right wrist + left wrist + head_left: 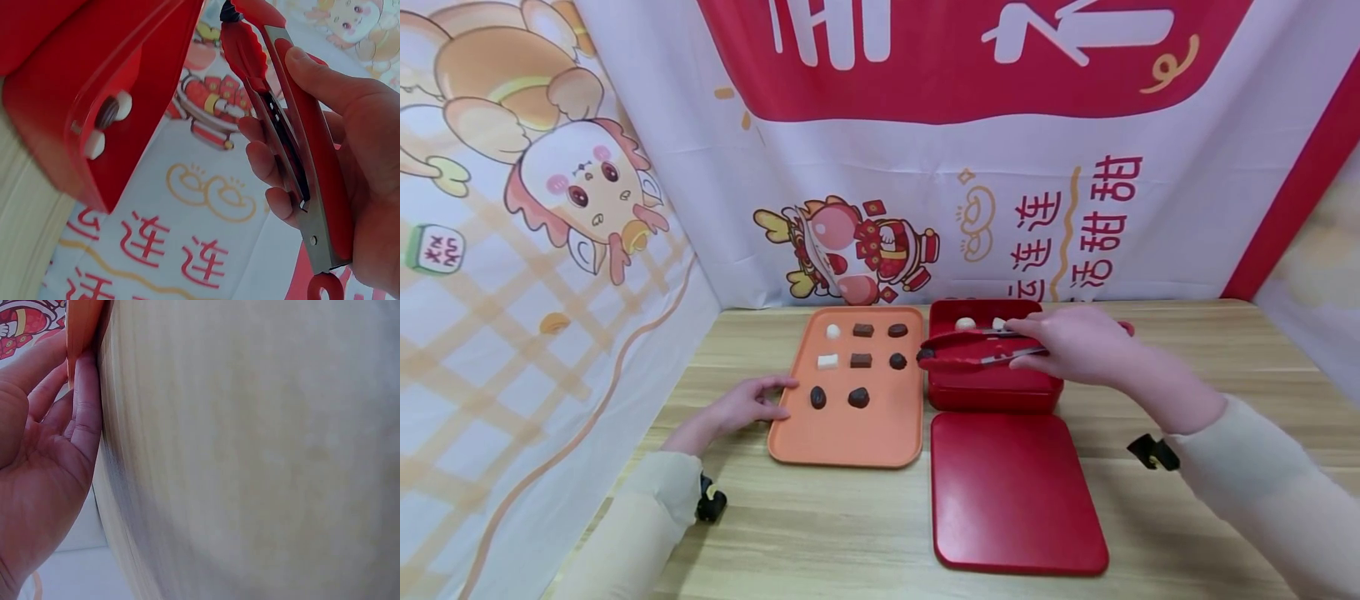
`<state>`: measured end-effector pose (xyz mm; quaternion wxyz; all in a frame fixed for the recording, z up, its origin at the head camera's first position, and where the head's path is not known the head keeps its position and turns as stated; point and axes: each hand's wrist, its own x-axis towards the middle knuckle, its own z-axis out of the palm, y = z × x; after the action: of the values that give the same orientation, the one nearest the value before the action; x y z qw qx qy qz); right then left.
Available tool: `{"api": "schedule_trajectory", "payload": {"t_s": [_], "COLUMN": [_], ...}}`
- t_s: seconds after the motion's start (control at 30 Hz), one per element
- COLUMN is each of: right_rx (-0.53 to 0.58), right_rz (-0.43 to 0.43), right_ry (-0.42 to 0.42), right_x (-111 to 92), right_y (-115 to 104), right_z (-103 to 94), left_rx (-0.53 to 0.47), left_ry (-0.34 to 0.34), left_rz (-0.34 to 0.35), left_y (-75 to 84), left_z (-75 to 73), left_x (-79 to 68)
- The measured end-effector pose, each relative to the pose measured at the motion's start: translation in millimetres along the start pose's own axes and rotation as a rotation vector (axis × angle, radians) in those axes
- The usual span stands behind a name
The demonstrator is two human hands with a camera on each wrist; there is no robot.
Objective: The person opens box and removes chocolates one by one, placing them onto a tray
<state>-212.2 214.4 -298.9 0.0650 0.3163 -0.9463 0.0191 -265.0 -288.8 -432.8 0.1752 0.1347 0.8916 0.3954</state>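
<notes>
My right hand [1071,343] holds red-and-metal tongs [290,144], whose tips pinch a dark chocolate [927,354] above the gap between tray and box. The red box [992,402] stands open below the tongs; white pieces [95,145] and a brown one [107,112] show inside, the rest partly hidden. At the left, my left hand [751,402] holds the rim of an orange tray [850,442], thumb and fingers on its edge. White, brown and dark chocolates [861,360] lie in rows on the tray, two dark ones [858,397] in the front row.
A red lid [1018,492] lies flat in front of the box, to the right of the tray. The wooden table [805,533] meets printed cloth walls [700,167] at the back and left.
</notes>
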Motion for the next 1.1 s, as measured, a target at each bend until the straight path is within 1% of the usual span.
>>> {"api": "schedule_trajectory", "payload": {"t_s": [0.13,0.33,0.53,0.6,0.73,0.87,1.03,1.1], "right_rx": [0.013,0.014,0.020,0.020,0.009,-0.004,-0.006,-0.004], "right_rz": [-0.029,-0.064,-0.065,-0.057,-0.055,-0.057,-0.063,-0.067], "right_ry": [-0.011,-0.023,-0.068,-0.088,-0.121,-0.160,-0.177,-0.178], "right_x": [6,15,23,25,33,41,47,48], "right_y": [-11,-22,-30,-33,-39,-43,-46,-46], "right_z": [1.5,4.1,7.8,9.7,12.0,11.5,11.5,12.0], "left_rx": [0.005,0.004,-0.026,-0.025,-0.020,-0.022,-0.005,0.001], "left_ry": [0.003,0.001,-0.013,-0.013,-0.004,0.001,0.005,0.002], "left_rz": [0.006,0.009,0.000,0.002,0.009,0.002,-0.017,-0.012], "left_y": [-0.2,3.6,11.4,10.5,3.2,-1.1,-2.2,-2.1], "left_z": [0.2,0.0,-0.1,0.0,-0.2,-0.4,-0.1,-0.4], "left_x": [0.5,-1.5,-4.0,-3.6,-1.0,0.9,1.6,1.6]}}
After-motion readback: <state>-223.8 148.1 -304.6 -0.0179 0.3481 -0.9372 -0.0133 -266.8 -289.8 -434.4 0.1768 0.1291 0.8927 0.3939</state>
